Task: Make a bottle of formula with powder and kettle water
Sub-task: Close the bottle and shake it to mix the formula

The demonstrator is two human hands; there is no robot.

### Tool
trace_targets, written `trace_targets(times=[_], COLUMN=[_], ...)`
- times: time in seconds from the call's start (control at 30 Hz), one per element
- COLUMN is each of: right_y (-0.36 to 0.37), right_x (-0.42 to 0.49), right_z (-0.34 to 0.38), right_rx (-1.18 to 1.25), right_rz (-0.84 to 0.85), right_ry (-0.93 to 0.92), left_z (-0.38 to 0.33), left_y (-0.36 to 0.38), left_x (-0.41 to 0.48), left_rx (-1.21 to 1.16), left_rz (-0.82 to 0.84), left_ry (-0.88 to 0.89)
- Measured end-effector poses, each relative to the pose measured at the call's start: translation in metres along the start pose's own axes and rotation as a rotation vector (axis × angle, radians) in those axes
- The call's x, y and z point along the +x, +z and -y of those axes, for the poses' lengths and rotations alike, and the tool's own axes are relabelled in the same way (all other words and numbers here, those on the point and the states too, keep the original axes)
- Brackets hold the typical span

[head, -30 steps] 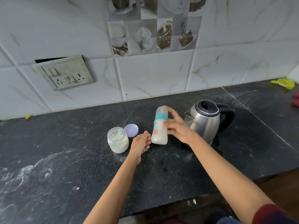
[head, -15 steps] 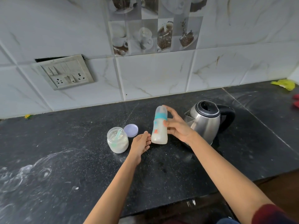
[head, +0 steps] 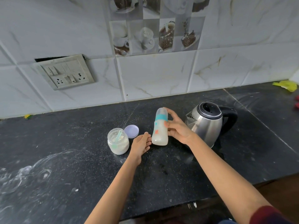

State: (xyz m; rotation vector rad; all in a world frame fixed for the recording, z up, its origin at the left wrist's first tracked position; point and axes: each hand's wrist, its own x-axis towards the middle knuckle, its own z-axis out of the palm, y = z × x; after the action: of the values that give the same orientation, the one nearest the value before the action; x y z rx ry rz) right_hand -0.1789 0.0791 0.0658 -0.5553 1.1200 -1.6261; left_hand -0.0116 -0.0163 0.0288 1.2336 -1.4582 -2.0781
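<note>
While milky formula sits in the capped bottle [head: 160, 131], my right grip [head: 178, 130] wraps fingers and thumb round its middle and holds it upright just off the spout side of the kettle [head: 205, 125]. The bottle's base is at or barely above the dark table [head: 80, 167]; I cannot tell whether it touches. My left grip [head: 141, 143] lies open with relaxed fingers, its fingertips at the bottle's foot on the side away from the kettle. Farther from the kettle stand the open powder jar [head: 118, 141], a scoop [head: 119, 135] resting inside it, and the lilac lid [head: 131, 131] lying flat just beside it. I judge that powder and water are both in, and that the step in hand is mixing or setting the bottle down. To do it well I would check the teal collar is screwed tight and support the base with the open grip. I would shake well clear of the kettle, which may be hot, and of the uncovered jar.
</note>
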Motion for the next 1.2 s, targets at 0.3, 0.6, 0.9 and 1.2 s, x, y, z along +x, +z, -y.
trace_targets(times=[0.3,0.6,0.9,1.2], right_y=[-0.0003,-0.0026,0.0014,0.0012], right_x=[0.0048,0.0053,0.0048,0.0002], right_z=[-0.0015,-0.0039,-0.0082,-0.0005], right_rx=[0.038,0.090,0.094,0.023], right_rz=[-0.064,-0.144,-0.130,-0.094], right_ry=[-0.012,-0.039,-0.038,-0.029], left_z=[-0.0002,0.0004,0.0005,-0.0020], left_y=[-0.0044,-0.0092,-0.0069,-0.0076], left_x=[0.0020,0.0024,0.0002,-0.0036], left_rx=[0.001,0.003,0.005,0.000], left_rz=[-0.015,-0.025,-0.017,-0.027], left_ry=[-0.021,-0.011,-0.006,-0.015])
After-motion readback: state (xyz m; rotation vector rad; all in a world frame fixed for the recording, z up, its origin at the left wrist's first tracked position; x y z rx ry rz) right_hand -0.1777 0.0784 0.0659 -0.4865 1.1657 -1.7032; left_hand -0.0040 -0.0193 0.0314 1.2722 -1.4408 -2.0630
